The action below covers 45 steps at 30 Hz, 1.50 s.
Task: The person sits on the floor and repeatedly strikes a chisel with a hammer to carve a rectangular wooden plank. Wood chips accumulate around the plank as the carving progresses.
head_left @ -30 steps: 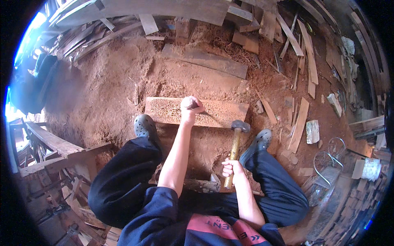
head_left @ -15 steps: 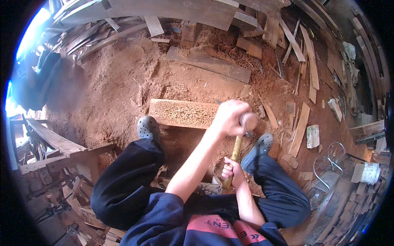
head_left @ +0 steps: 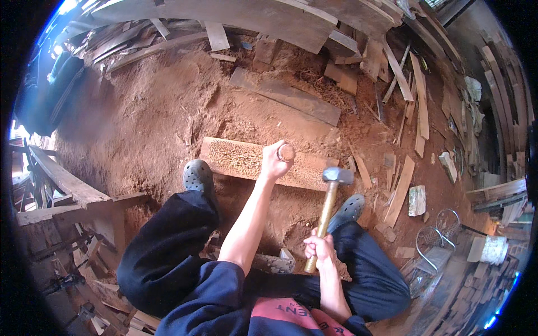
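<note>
Before me on the ground lies a thick wooden board, its top covered in rough, pitted marks. My left hand is closed around an upright chisel over the middle of this board. Only the round wooden end of its handle shows; the blade is hidden below my fist. In my right hand I grip a hammer low on its yellowish handle. Its dark metal head is up, over the board's right end and apart from the chisel.
My feet, in grey clogs, stand at either end of the board. A flat plank lies beyond it on reddish dirt. Loose wood strips, a pale block and a wire rack are at the right. A timber frame stands left.
My left hand has shifted left along the board with the chisel. The hammer head, partly hidden behind that hand before, now shows apart from it, to its right.
</note>
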### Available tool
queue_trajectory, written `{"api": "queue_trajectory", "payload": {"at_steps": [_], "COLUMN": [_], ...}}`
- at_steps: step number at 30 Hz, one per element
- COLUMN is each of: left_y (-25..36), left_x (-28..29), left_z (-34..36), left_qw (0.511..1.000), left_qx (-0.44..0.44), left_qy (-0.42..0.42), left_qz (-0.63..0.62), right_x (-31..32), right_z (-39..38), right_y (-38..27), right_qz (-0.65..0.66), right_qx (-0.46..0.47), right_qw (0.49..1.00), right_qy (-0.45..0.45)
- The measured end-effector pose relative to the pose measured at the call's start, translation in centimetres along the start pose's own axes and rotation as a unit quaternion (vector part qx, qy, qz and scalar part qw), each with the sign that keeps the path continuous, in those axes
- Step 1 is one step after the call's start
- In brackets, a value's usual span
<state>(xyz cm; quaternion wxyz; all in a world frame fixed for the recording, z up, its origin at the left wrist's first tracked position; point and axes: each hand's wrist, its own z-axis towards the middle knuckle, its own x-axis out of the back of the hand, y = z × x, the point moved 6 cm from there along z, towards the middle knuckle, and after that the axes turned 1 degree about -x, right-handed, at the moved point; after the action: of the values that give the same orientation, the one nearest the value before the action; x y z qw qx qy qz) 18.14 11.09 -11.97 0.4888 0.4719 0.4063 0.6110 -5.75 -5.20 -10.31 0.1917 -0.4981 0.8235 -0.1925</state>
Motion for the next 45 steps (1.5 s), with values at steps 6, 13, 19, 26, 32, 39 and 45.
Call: {"api": "queue_trajectory", "payload": {"at_steps": [6, 13, 19, 26, 32, 39, 45], "left_y": [-0.5, -0.5, -1.7, -1.5, -1.5, -1.8, -3.0], "left_x": [-0.5, -1.3, 0.1, -0.7, -0.5, -1.0, -0.8], "left_z": [0.3, 0.5, 0.3, -0.2, -0.5, -0.6, -0.8], "left_qw": [1.0, 0.999, 1.0, 0.999, 0.999, 1.0, 0.999], "left_qx": [-0.001, 0.027, 0.006, 0.008, 0.028, 0.017, 0.046], "left_qy": [-0.01, -0.033, 0.005, -0.028, -0.041, -0.022, -0.017], "left_qz": [0.029, 0.01, 0.0, 0.017, 0.012, -0.009, 0.0], "right_x": [-2.6, -3.8, -4.9, -4.6, -3.4, -3.2, -5.2], "right_z": [-6.3, -3.5, -2.5, -1.1, -2.0, -0.3, -0.5], "right_y": [-9.8, -10.5, -10.9, -8.6, -9.7, -8.0, -3.8], "right_qz": [-0.088, -0.382, -0.496, -0.44, -0.28, -0.476, -0.095], "right_qx": [0.261, 0.397, 0.292, 0.342, 0.238, 0.319, -0.005], "right_qw": [0.959, 0.824, 0.809, 0.82, 0.928, 0.806, 0.994], "right_qy": [0.062, 0.133, 0.122, 0.129, 0.056, 0.146, -0.054]}}
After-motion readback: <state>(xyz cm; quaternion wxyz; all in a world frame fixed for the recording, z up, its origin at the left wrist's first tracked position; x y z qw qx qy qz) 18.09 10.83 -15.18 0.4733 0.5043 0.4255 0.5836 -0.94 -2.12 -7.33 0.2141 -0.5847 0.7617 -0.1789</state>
